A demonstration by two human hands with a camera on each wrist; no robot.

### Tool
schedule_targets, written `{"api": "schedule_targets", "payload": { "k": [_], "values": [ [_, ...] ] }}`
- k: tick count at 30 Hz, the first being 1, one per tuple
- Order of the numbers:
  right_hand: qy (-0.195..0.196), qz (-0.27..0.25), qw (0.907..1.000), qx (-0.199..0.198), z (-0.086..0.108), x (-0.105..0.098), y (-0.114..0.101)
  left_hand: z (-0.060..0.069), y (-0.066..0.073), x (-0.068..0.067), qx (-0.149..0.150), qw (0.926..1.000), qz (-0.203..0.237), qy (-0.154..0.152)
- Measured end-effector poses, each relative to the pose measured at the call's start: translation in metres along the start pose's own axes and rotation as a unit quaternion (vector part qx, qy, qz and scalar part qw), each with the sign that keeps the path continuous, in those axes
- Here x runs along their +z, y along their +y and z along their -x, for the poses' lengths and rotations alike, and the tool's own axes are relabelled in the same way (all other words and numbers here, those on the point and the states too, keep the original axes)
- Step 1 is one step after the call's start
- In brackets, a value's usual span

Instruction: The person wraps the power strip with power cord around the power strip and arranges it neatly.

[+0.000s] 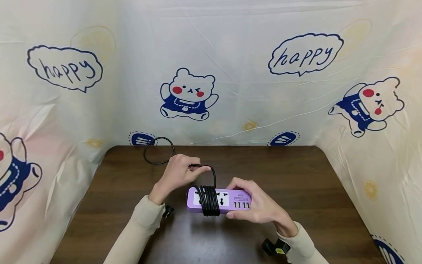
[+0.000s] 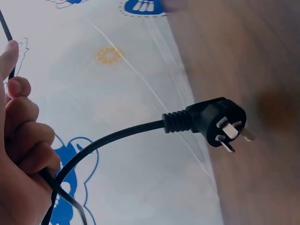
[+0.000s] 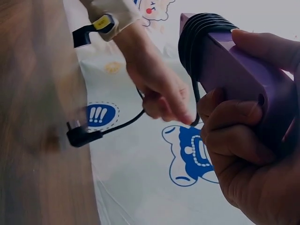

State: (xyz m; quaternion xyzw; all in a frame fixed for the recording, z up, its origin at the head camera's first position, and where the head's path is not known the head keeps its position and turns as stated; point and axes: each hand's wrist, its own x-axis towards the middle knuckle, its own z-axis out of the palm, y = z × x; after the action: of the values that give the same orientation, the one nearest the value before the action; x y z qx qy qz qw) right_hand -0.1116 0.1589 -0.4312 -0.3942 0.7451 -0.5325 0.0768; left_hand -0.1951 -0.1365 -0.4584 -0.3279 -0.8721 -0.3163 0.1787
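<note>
A purple power strip (image 1: 233, 198) with white sockets and USB ports is held up over the table, several turns of its black cord (image 1: 210, 201) wound around its left part. My right hand (image 1: 258, 201) grips the strip's right end, thumb on the near side and fingers on the far side. Up and left of the strip, my left hand (image 1: 179, 170) pinches the cord between thumb and forefinger, other fingers curled round it. Beyond that hand the cord makes a loose loop (image 1: 173, 146). In the left wrist view the three-pin plug (image 2: 218, 119) dangles free.
The brown wooden table (image 1: 115, 205) lies beneath both hands. A pale curtain (image 1: 244, 91) printed with bears and "happy" bubbles rises along its back and sides. A small black camera (image 1: 277, 246) is worn on the right wrist.
</note>
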Motion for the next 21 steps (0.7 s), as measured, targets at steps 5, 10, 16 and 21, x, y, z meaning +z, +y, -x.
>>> {"api": "schedule_targets", "payload": {
  "k": [5, 10, 16, 21],
  "values": [
    [-0.003, 0.017, 0.9998, 0.008, 0.001, 0.001, 0.000, -0.003, 0.007, -0.008, 0.004, 0.9996, 0.007, 0.025],
    [0.000, 0.048, 0.9986, 0.022, 0.000, 0.005, 0.003, -0.003, 0.014, -0.016, 0.016, 0.9988, -0.001, 0.047],
    [0.009, 0.073, 0.9961, 0.049, 0.001, 0.009, 0.011, 0.000, 0.020, -0.020, 0.037, 0.9968, -0.024, 0.067],
    [0.016, 0.095, 0.9935, 0.061, 0.001, 0.013, 0.017, 0.002, 0.029, -0.022, 0.059, 0.9950, -0.033, 0.073]
  ]
}}
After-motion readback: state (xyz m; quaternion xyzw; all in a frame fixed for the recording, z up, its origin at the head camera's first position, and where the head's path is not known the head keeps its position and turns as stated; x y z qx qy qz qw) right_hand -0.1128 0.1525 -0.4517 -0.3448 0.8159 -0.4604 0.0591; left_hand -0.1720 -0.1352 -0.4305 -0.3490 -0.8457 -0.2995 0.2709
